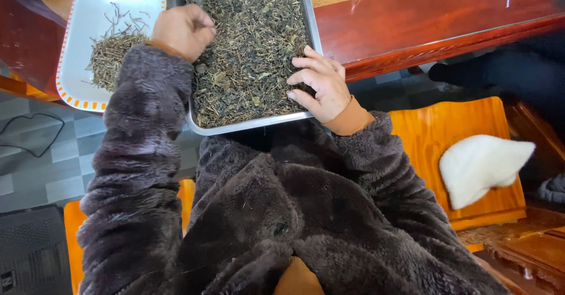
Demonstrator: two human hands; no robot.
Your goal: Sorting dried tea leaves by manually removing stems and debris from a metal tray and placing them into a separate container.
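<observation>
Item: metal tray (306, 30) of dried tea leaves (253, 42) on the counter (424, 12), long axis running 12 to 6 from you. Your left hand (183, 30), grip closed in a pinch, works the leaves at 10 o'clock beside the white dish of stems (94, 18); your right hand (321, 83), fingers loosely spread and holding nothing, rests on the leaves at 4 o'clock.

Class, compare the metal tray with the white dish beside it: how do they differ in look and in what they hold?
The metal tray is plain, silvery and straight-edged; the white dish has rounded corners and an orange-dashed rim. The tray is covered in dried leaves; the dish holds only a small heap of stems, mostly bare. Both sit on the wooden table.
</observation>
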